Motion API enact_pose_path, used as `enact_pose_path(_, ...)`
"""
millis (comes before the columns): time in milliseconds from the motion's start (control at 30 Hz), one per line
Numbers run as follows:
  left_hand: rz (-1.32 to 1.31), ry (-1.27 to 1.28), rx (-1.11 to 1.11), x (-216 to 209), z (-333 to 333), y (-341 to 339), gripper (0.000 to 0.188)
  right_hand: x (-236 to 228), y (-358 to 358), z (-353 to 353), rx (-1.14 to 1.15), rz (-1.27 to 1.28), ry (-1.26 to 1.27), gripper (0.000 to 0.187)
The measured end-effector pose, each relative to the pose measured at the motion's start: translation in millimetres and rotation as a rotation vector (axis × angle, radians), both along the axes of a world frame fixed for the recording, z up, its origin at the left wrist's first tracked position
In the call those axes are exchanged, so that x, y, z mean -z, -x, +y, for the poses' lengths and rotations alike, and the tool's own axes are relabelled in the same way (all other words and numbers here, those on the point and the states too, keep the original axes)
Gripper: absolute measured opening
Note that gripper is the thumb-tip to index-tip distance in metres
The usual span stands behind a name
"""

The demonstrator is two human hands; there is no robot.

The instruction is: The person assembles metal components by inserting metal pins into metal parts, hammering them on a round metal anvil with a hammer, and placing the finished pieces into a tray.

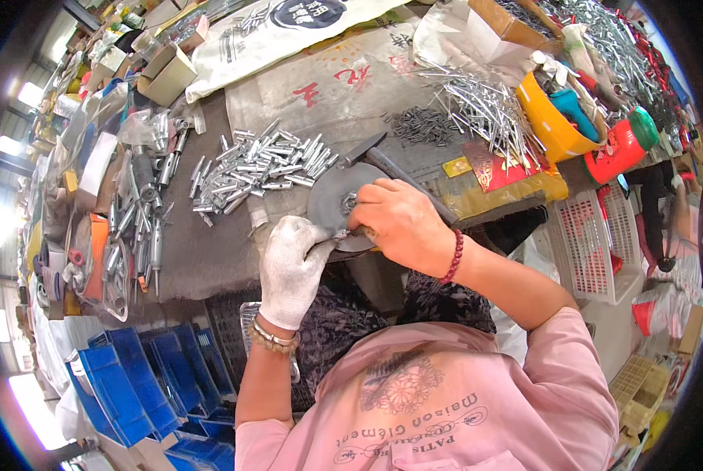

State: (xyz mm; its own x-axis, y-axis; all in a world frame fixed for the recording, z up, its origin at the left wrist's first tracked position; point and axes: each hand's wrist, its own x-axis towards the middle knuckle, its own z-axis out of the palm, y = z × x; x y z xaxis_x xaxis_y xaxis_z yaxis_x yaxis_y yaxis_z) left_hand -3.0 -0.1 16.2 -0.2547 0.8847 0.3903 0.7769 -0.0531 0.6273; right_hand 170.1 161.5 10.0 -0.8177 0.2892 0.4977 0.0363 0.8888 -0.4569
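Note:
My left hand (pixel 292 267), in a white knitted glove, pinches a small shiny metal part (pixel 340 234) at the near edge of a round grey metal disc (pixel 328 195). From the right, my bare right hand (pixel 402 224) has its fingers curled together over the disc, close to that part. What those fingers grip is hidden beneath them. A little loose bit of metal (pixel 350 202) lies on the disc beside my right fingertips. Behind the disc rests a hammer (pixel 394 166), its handle running toward the right. Short silver metal tubes (pixel 261 169) are heaped left of the disc.
Small dark pins (pixel 422 125) and long thin rods (pixel 485 110) lie beyond the hammer. A yellow container (pixel 549 124) and a red bottle with green lid (pixel 622 147) stand right. Tools (pixel 143 188) crowd the left. Blue bins (pixel 124 385) and a white basket (pixel 587 243) sit lower down.

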Motion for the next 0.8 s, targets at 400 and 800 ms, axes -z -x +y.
enact_pose_path(400,0.048,0.074,-0.054,-6.6,-2.7,-4.9,0.010,-14.7,-29.4,75.6,0.388,-0.087,-0.008,0.021)
enact_pose_path(800,0.086,0.057,-0.051,-3.8,-4.0,-5.0,0.008,-8.7,-11.8,107.1,0.288,-0.339,-0.288,0.018)
